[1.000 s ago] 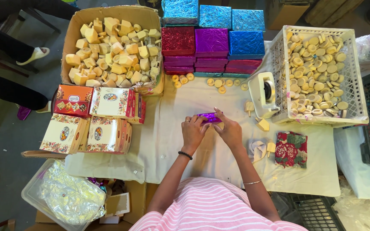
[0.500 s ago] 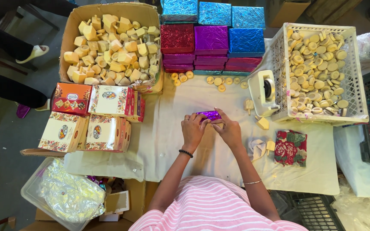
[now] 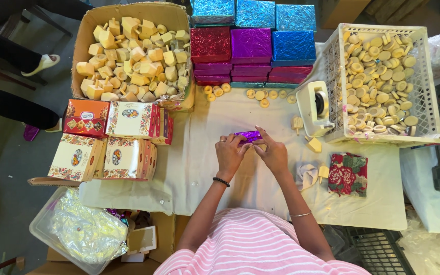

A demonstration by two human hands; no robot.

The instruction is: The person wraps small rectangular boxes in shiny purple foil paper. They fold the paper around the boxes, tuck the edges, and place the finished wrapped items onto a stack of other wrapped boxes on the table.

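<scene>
Both of my hands meet over a small purple foil-wrapped piece (image 3: 248, 135) on the white cloth table (image 3: 210, 183). My left hand (image 3: 230, 153) pinches its left end, and a black band circles that wrist. My right hand (image 3: 272, 152) presses its fingertips on the right end, with a thin bracelet further up that arm. Most of the piece is hidden under my fingers.
A cardboard box (image 3: 85, 51) of pale yellow blocks stands at the back left. Stacked shiny red, purple and blue boxes (image 3: 253, 48) sit behind, with a white crate (image 3: 423, 102) of round discs and a tape dispenser (image 3: 314, 107) at right. Printed cartons (image 3: 110, 140) lie left, a floral cloth (image 3: 348, 174) right.
My hands stay on the purple piece in the same spot; only the fingers shift slightly along it.
</scene>
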